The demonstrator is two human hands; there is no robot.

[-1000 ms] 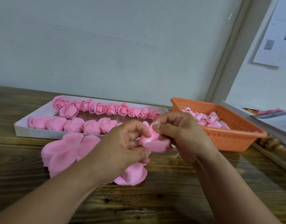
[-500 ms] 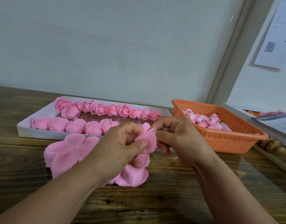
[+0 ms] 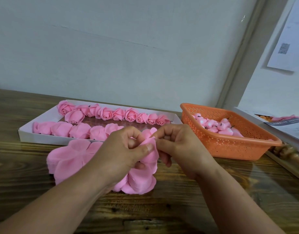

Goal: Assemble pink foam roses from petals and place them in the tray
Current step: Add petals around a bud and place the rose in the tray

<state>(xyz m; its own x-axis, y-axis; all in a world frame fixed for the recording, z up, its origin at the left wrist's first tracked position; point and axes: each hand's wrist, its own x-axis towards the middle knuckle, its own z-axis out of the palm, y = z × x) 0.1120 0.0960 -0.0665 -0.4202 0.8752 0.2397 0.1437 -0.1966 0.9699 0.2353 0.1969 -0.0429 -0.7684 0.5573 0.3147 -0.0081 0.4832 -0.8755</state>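
My left hand (image 3: 119, 153) and my right hand (image 3: 180, 149) meet at the middle of the table, both pinching one pink foam rose (image 3: 149, 155) that is partly wrapped in petals. Its core is hidden by my fingers. Under my hands lie flat pink petal sheets: a large stack (image 3: 69, 159) to the left and a smaller stack (image 3: 138, 182) below the rose. Behind them a white tray (image 3: 35, 126) holds two rows of finished pink roses (image 3: 118, 114).
An orange perforated basket (image 3: 238, 147) with small pink rose buds (image 3: 216, 125) stands at the right. Papers (image 3: 287, 124) lie on a ledge at the far right. The wooden table (image 3: 162, 213) runs to a pale wall behind.
The rose has dropped slightly toward the table and my left thumb has folded a petal over it. My right fingers have shifted to pinch its upper edge.
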